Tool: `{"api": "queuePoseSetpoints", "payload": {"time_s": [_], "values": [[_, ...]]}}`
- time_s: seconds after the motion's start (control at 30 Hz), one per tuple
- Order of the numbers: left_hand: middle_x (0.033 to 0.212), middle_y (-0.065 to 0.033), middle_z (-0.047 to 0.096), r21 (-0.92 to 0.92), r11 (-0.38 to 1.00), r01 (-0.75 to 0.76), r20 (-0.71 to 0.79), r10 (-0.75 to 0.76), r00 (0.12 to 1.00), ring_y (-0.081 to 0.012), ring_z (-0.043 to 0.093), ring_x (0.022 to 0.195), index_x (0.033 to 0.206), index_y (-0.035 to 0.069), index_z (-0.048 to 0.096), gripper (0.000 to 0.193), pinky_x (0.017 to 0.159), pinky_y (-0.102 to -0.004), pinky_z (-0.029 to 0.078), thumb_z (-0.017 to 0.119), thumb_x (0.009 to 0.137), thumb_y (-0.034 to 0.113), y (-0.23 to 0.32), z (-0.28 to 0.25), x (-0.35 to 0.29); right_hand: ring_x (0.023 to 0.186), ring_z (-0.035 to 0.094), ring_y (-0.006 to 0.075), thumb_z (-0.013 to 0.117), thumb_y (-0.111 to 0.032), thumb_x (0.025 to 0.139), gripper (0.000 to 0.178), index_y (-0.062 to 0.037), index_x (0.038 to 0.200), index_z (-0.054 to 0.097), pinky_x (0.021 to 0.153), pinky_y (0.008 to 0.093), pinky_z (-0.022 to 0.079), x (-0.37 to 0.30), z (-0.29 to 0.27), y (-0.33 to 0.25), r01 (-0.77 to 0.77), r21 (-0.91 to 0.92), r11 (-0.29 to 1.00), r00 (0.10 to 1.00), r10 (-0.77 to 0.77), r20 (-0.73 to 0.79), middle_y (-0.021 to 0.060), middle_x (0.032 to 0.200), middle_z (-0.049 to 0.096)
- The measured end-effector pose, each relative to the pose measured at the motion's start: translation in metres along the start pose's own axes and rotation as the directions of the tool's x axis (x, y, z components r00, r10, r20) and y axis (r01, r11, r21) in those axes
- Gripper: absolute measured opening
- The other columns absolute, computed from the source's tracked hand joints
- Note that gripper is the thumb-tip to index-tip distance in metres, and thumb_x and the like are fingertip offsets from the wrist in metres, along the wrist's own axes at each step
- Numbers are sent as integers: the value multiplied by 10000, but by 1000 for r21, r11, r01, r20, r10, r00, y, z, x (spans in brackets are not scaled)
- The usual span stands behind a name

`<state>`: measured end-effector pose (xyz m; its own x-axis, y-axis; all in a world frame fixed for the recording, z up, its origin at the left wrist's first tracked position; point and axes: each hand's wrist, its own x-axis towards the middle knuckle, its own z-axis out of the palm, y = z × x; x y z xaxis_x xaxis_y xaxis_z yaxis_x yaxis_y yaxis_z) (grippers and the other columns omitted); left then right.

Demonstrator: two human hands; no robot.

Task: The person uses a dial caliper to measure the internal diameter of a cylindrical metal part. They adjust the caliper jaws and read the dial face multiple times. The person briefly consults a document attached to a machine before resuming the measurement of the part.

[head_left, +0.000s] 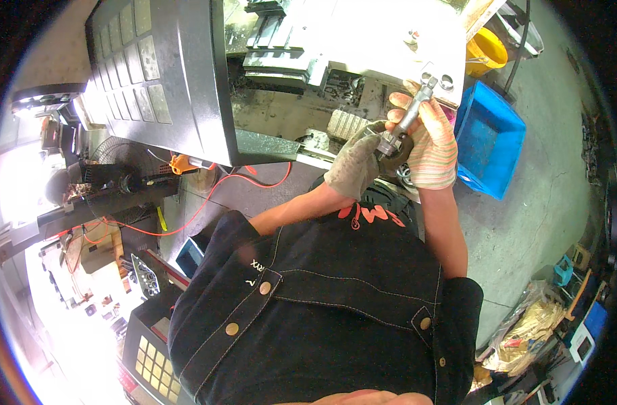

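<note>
My left hand [356, 160], in a dirty grey glove, is closed around the lower end of a silver metal tool, which looks like a micrometer [410, 119]. Its stem slants up to the right, with a knurled collar low down and a dark curved frame below. The fingers of my right hand [431, 145], in a striped, stained glove, close on the stem from the right. What lies inside the curved frame I cannot make out. Just beyond the fingertips, a shiny metal ring [446, 82] stands on the brightly lit work surface.
A large dark machine panel [203, 81] rises at the left. Metal blocks [274, 64] lie on the oily machine bed. Right of my hands are a blue bin [492, 145] and a yellow bucket [486, 50]. An orange cable [217, 187] crosses the floor near a fan [122, 169].
</note>
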<state>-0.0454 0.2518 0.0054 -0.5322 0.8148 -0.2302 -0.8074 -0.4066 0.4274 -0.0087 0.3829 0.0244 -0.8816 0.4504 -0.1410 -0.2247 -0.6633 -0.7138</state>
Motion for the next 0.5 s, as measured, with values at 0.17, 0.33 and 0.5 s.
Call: {"api": "queuePoseSetpoints", "payload": {"time_s": [0.17,0.33,0.5], "values": [[1074,-114,516,-3,1000,17,-11,-17,1000,-208,551,967,1222,-6,381,374,915,-422,457,446,888,150,-1,-8,2,781,622,207,512,-264,872,425,10,1197,484,703,328,503,-1,2,1,7,-18,1000,1000,-8,-26,157,999,622],[1064,-101,512,41,998,47,-66,-44,997,-193,548,934,1226,-1,379,387,903,-419,463,457,886,165,0,-4,0,787,622,204,521,-282,866,435,2,1194,489,712,332,501,-2,1,2,25,-28,999,999,-26,-28,152,1000,623],[1074,-112,505,56,998,18,-25,-17,1000,-194,539,946,1222,-14,377,395,901,-411,465,462,885,175,0,-6,0,787,619,204,529,-287,860,441,-2,1194,490,717,339,500,-2,1,2,12,-22,1000,999,-13,-31,149,1001,621]]}}
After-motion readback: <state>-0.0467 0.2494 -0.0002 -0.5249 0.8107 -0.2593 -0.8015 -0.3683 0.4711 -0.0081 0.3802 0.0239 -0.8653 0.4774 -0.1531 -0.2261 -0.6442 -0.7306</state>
